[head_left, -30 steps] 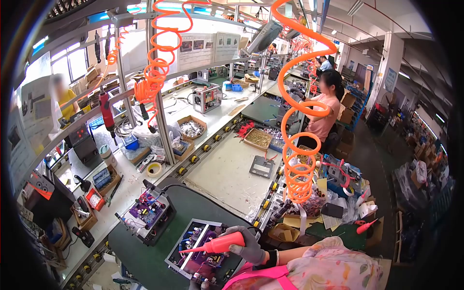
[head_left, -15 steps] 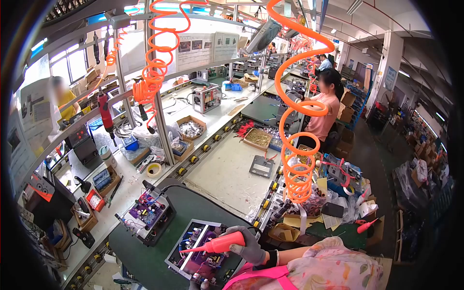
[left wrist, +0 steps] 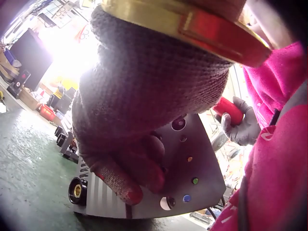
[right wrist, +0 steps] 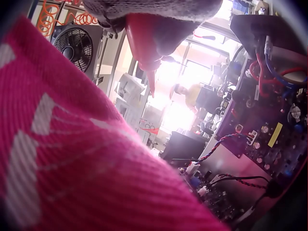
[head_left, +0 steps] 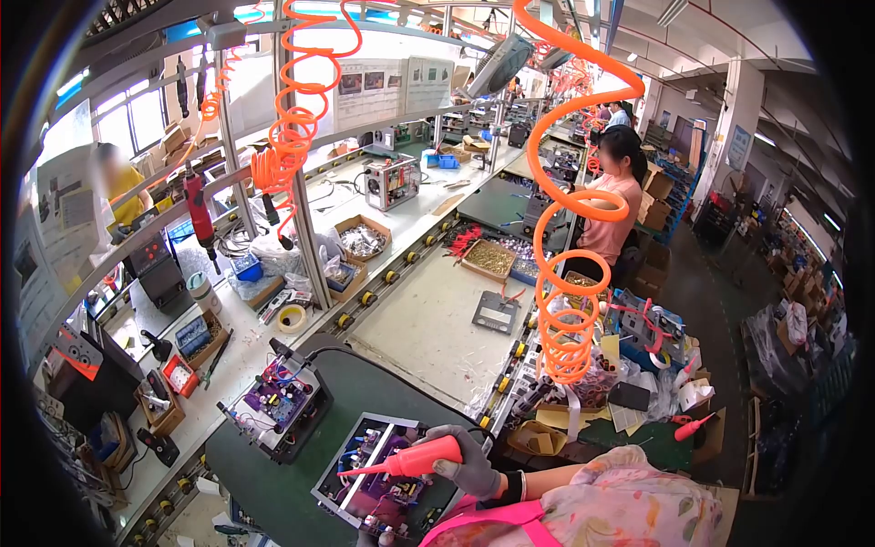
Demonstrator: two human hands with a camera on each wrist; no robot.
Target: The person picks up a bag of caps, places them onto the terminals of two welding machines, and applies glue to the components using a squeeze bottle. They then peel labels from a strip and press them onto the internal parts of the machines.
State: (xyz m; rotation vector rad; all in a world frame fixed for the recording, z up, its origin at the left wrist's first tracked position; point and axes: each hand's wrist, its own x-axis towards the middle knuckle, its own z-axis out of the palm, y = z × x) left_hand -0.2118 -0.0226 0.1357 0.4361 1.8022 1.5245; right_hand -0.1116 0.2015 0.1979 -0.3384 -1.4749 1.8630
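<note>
My gloved right hand [head_left: 474,467] grips a red squeeze bottle [head_left: 421,458], its long thin nozzle pointing left over an open-topped electronics unit [head_left: 330,485]. Purple circuit boards [right wrist: 250,130] and twisted wires show inside the unit in the right wrist view. In the left wrist view my gloved left hand [left wrist: 144,96] is at the unit's dark front panel [left wrist: 204,166], bent fingers overlapping the panel near its round holes and coloured lights. I cannot tell whether those fingers pinch something. In the head view that hand is almost wholly hidden below the unit's near edge.
A second open unit [head_left: 278,397] stands on the green mat [head_left: 228,474], left of the first. Orange coiled air hoses [head_left: 567,319] and a red power screwdriver [head_left: 198,214] hang overhead. Cluttered parts and another red bottle [head_left: 693,427] lie right. A person [head_left: 612,205] stands further along the line.
The head view has shifted very slightly. My right hand, the bottle and the unit keep their places. The person along the line has moved their arms a little.
</note>
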